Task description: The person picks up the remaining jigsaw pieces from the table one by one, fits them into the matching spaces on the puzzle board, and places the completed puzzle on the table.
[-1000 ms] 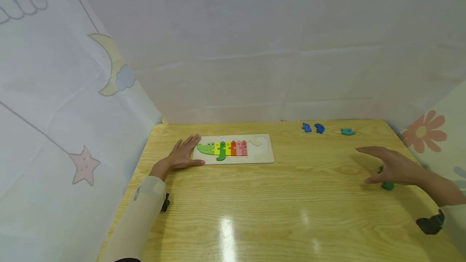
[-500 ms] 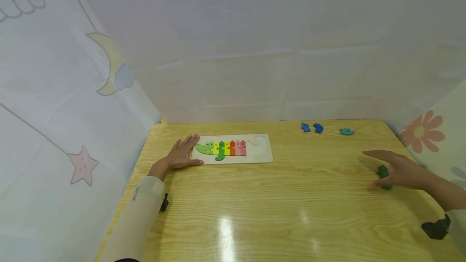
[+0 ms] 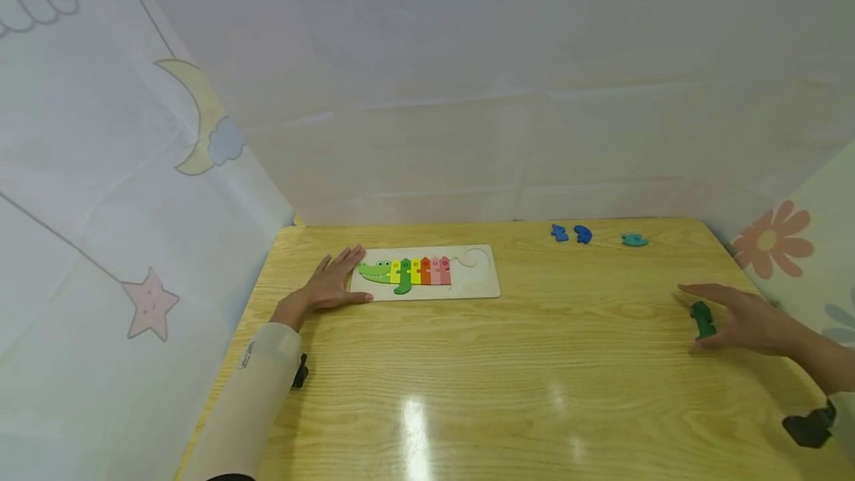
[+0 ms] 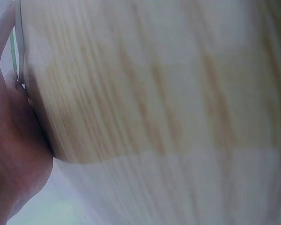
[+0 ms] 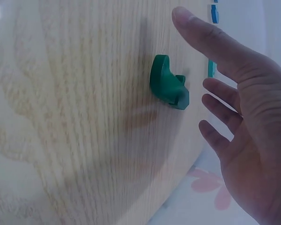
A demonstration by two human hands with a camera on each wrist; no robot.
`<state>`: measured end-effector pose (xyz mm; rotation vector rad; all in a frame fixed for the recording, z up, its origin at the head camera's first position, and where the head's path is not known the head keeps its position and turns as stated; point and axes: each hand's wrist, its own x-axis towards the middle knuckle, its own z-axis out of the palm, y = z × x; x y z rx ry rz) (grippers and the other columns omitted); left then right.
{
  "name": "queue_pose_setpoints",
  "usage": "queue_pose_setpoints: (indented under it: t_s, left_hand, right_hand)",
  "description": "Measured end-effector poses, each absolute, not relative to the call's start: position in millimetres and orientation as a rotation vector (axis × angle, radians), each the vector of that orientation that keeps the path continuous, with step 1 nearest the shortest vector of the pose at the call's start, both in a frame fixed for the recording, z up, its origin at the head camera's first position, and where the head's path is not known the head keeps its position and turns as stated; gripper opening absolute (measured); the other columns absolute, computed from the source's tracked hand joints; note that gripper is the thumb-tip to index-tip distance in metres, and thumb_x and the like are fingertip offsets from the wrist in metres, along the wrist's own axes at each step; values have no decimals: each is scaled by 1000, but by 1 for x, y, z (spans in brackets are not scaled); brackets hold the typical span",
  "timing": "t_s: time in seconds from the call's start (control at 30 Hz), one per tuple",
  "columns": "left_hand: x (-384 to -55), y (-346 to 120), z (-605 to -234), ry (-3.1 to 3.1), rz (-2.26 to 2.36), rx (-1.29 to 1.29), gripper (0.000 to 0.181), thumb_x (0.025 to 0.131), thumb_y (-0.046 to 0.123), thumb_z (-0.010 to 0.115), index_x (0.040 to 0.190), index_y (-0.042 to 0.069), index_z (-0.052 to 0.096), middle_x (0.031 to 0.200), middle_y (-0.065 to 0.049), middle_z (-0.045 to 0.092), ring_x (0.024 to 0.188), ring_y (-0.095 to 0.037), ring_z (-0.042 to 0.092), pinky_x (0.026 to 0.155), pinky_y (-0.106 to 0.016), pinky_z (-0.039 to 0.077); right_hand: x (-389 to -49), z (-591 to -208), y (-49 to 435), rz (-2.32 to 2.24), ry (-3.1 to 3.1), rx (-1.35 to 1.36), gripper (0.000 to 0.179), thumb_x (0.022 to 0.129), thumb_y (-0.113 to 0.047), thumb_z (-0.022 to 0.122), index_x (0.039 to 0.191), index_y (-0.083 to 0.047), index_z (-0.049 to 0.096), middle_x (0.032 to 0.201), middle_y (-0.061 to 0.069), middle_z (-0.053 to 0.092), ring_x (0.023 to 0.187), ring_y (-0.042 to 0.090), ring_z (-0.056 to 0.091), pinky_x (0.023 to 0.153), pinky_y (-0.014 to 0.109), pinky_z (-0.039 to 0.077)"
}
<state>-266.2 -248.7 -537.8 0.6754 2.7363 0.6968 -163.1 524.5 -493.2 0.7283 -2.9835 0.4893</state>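
A pale wooden puzzle board [image 3: 484, 284] lies flat, bearing a crocodile of coloured pieces [image 3: 426, 272] with a green head at its left end. My left hand [image 3: 327, 282] rests at the board's left end, fingers spread, thumb along the front edge. On the right side of the table lies a loose dark green puzzle piece [image 3: 703, 319], curved at one end in the right wrist view. Beside it hovers my right hand [image 3: 755, 321], thumb and fingers apart and holding nothing; it appears clear of the piece in the right wrist view [image 5: 253, 108].
Two blue puzzle pieces [image 3: 582, 234] lie near the table's back edge, with a teal piece [image 3: 634, 240] to their right. The wooden table [image 3: 508, 377] meets printed fabric walls [image 3: 427, 132] at the back and sides.
My right hand has drawn to the right, uncovering more of the dark green piece. The left hand stays at the board; the whole view has shifted very slightly.
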Motion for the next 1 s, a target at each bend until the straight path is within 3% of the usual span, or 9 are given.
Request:
queue_pose_setpoints:
  t_s: [0.1, 0.17, 0.3, 0.53, 0.67, 0.73, 0.8, 0.9, 1.0]
  left_hand:
    - [-265, -248, -536, 2737, 684, 667, 114, 91, 63, 74, 170, 5, 16, 178, -16, 11, 164, -40, 7, 127, -68, -2]
    - [-265, -248, -535, 2736, 674, 661, 112, 92, 60, 75, 170, 5, 16, 178, -16, 10, 164, -39, 7, 127, -68, -1]
    - [-264, -248, -533, 2732, 654, 646, 110, 93, 56, 75, 171, 7, 15, 178, -14, 9, 164, -37, 6, 128, -66, -3]
    - [-265, -249, -535, 2741, 649, 643, 110, 93, 57, 75, 171, 6, 15, 178, -15, 9, 164, -38, 6, 127, -67, -3]
    - [-265, -249, -536, 2742, 653, 642, 111, 93, 60, 74, 171, 7, 15, 178, -14, 9, 164, -37, 6, 128, -66, -3]
    - [-265, -249, -535, 2742, 655, 645, 112, 92, 61, 74, 171, 7, 15, 178, -14, 9, 164, -37, 6, 128, -66, -3]
    - [-265, -248, -536, 2743, 662, 654, 113, 91, 63, 74, 171, 7, 16, 178, -15, 10, 164, -37, 7, 127, -67, -2]
    - [-266, -248, -536, 2745, 673, 664, 114, 90, 64, 74, 170, 6, 17, 178, -16, 11, 164, -39, 8, 127, -68, -1]
    - [-266, -247, -536, 2742, 675, 663, 114, 91, 63, 75, 170, 6, 17, 178, -16, 11, 164, -39, 8, 127, -68, 0]
  right_hand:
    - [-162, -497, 528, 526, -2966, 734, 106, 56, -35, 105, 150, -15, 60, 144, -23, 51, 120, -19, 41, 80, 11, 47]
    - [-161, -500, 531, 562, -2946, 744, 106, 55, -34, 106, 150, -18, 61, 144, -31, 46, 121, -23, 35, 81, 6, 42]
    - [-161, -503, 536, 601, -2916, 783, 109, 54, -30, 106, 151, -18, 59, 146, -30, 47, 124, -26, 28, 83, 2, 38]
    - [-162, -507, 543, 583, -2932, 798, 109, 59, -28, 105, 156, -21, 55, 147, -27, 47, 122, -25, 33, 76, 14, 50]
    - [-161, -508, 545, 536, -2932, 789, 103, 58, -29, 105, 149, -10, 59, 143, -31, 42, 122, -26, 29, 75, 15, 51]
    - [-160, -508, 544, 505, -2946, 770, 102, 58, -29, 105, 146, -4, 60, 142, -21, 50, 120, -25, 33, 75, 14, 51]
    - [-159, -507, 542, 486, -2973, 745, 101, 58, -30, 105, 143, 1, 60, 140, -2, 60, 118, -17, 46, 74, 16, 52]
    - [-158, -506, 539, 471, -3034, 716, 102, 62, -31, 103, 145, 5, 57, 133, 27, 64, 111, 18, 67, 72, 21, 55]
    - [-156, -507, 537, 495, -3078, 686, 102, 64, -31, 103, 145, 7, 54, 134, 33, 62, 109, 51, 64, 71, 24, 56]
